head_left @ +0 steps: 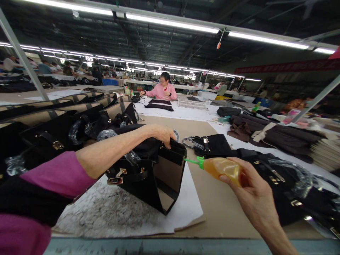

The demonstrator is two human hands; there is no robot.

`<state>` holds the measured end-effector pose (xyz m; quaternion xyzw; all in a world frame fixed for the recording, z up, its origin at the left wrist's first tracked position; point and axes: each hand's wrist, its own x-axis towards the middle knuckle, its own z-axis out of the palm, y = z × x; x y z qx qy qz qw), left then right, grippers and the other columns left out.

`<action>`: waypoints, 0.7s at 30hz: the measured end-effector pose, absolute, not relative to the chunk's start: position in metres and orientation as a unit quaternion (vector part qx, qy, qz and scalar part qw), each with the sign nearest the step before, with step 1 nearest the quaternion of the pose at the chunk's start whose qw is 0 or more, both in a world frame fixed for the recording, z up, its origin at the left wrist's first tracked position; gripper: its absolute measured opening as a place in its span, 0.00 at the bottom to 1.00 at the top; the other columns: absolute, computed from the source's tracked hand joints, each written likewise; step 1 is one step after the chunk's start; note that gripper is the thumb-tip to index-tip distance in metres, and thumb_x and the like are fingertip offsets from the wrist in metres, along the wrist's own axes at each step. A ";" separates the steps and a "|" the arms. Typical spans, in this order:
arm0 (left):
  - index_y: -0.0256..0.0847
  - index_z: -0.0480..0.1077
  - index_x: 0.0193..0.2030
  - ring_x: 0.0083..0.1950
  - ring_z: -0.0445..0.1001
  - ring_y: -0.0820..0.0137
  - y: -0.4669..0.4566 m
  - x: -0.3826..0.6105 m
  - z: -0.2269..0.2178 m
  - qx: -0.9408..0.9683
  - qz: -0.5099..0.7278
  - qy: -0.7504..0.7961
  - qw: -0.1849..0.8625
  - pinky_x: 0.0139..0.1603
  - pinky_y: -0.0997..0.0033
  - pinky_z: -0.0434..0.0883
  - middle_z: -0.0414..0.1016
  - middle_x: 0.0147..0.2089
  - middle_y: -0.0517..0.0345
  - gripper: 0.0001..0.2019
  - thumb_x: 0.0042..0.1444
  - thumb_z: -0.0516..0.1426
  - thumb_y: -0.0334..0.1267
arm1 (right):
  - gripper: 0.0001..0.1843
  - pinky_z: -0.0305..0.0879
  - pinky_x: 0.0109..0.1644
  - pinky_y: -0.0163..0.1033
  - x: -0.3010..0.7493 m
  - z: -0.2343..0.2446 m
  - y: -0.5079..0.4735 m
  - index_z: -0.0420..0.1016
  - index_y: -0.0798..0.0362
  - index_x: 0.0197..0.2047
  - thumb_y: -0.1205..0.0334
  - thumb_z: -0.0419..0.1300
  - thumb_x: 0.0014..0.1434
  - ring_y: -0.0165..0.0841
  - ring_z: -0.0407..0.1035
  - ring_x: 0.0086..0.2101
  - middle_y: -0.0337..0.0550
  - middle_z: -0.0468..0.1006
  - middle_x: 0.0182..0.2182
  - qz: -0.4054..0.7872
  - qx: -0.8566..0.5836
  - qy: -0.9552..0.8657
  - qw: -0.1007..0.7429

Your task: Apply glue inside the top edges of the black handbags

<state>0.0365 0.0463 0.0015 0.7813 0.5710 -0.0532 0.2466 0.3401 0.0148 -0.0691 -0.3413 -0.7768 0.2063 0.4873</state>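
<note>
Frame centre: left hand [164, 134] closed over the top rim of the black leather handbag with tan lining [138, 177], upright on the cardboard-covered surface [212, 209]. Lower right: right hand [252, 191] grips the amber squeeze bottle with green nozzle [223, 168]. Bottle axis near horizontal, tip pointing left, just beside the bag's side panel, apart.

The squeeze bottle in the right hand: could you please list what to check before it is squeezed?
1. The left hand grips the black bag at its top edge: ok.
2. The right hand has its fingers around the amber bottle: ok.
3. The green nozzle points at the bag's side: ok.
4. Nozzle tip touching the bag: cannot tell.
5. Nozzle uncapped: cannot tell.
6. The white sheet lies under the bag: ok.
</note>
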 end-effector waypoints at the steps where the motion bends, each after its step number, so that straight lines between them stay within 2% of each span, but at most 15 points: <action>1: 0.39 0.76 0.39 0.33 0.70 0.72 0.046 0.037 0.002 0.782 -0.056 0.570 0.244 0.33 0.79 0.64 0.76 0.31 0.64 0.12 0.46 0.59 0.30 | 0.19 0.68 0.39 0.31 0.341 -0.070 0.015 0.70 0.47 0.48 0.50 0.64 0.55 0.34 0.70 0.35 0.39 0.74 0.42 0.203 -0.340 -0.781 0.483; 7: 0.39 0.75 0.38 0.33 0.69 0.73 0.049 0.038 -0.003 0.805 -0.062 0.552 0.210 0.30 0.79 0.61 0.75 0.29 0.65 0.10 0.46 0.59 0.31 | 0.19 0.67 0.41 0.32 0.346 -0.083 0.011 0.70 0.48 0.48 0.51 0.64 0.55 0.35 0.71 0.37 0.40 0.74 0.41 0.212 -0.342 -0.802 0.442; 12: 0.40 0.75 0.38 0.33 0.69 0.72 0.052 0.040 -0.006 0.803 -0.080 0.552 0.208 0.34 0.77 0.62 0.76 0.31 0.65 0.10 0.47 0.58 0.32 | 0.19 0.68 0.36 0.33 0.347 -0.100 0.004 0.69 0.48 0.48 0.50 0.63 0.56 0.37 0.70 0.37 0.40 0.74 0.40 0.239 -0.360 -0.801 0.415; 21: 0.39 0.75 0.40 0.36 0.68 0.71 0.049 0.048 -0.007 0.788 -0.082 0.571 0.216 0.39 0.74 0.61 0.75 0.31 0.63 0.12 0.47 0.58 0.30 | 0.19 0.67 0.39 0.37 0.352 -0.131 -0.005 0.70 0.50 0.47 0.47 0.60 0.57 0.39 0.70 0.37 0.42 0.75 0.40 0.240 -0.389 -0.811 0.366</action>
